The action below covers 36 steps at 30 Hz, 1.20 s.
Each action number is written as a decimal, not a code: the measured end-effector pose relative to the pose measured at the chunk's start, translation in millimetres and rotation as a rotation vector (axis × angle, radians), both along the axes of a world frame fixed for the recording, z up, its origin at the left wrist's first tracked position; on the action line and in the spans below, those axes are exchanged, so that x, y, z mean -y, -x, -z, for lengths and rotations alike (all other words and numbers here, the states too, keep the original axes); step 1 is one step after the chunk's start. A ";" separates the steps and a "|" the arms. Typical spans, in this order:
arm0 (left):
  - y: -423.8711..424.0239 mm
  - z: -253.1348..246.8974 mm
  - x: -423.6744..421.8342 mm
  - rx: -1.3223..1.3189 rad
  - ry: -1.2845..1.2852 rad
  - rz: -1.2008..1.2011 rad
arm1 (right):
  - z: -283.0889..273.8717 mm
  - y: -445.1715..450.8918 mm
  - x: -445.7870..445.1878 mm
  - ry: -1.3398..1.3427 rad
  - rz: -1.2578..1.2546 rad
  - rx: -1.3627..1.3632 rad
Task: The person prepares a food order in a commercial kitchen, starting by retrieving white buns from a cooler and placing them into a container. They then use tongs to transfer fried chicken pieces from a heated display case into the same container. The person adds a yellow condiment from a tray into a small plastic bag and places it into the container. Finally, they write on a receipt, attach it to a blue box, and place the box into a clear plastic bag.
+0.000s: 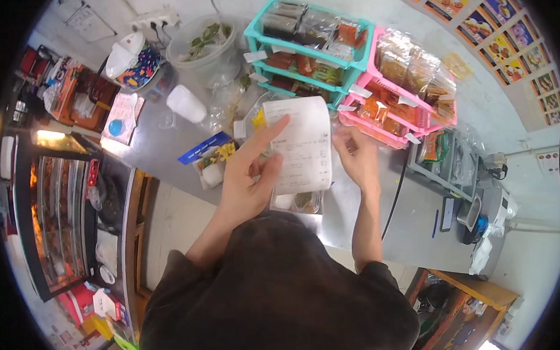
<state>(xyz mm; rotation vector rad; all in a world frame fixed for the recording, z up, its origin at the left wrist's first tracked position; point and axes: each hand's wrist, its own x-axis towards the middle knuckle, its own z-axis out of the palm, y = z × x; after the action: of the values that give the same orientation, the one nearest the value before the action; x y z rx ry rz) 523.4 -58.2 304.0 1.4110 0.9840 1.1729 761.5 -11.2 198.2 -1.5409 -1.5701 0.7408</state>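
Note:
A long white printed paper slip (pixel 302 146), curled at its right edge, is held up over the steel counter (pixel 355 218). My left hand (pixel 252 176) grips its left side, with the index finger and thumb lying across the front; the other fingers are partly hidden. Just off the slip's right edge, my right hand (pixel 359 156) has loosely bent fingers and nothing visible in them. Below the slip, a clear food container (pixel 297 203) shows partly. Left of my left hand sits another food pack (pixel 215 165) with yellow bits and a white lump, beside a blue printed card (pixel 204 148).
Behind stand a teal tiered rack (pixel 269 52) and a pink one (pixel 374 79), both with packets. A clear bucket (pixel 201 48) and white foam cup (pixel 186 103) are left. To the right are a grey basket (pixel 442 188), phone (pixel 447 214) and pen (pixel 435 223); a lit display cabinet (pixel 59 219) is far left.

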 end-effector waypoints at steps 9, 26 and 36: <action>14.9 15.2 -10.4 0.077 -0.001 -0.045 | -42.6 1.4 -99.6 -0.298 0.109 -0.047; 118.1 14.5 -18.3 0.389 0.006 0.021 | -8.0 32.4 -285.7 -0.326 -0.083 0.748; 150.3 25.4 -39.4 0.512 0.122 0.011 | -32.6 25.1 -252.3 -0.049 0.179 -0.489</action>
<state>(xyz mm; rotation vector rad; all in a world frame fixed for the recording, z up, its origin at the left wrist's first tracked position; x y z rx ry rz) 373.1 -18.8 278.5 0.9472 0.6698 1.3518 736.4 241.1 230.8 -1.3177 -1.0682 0.8891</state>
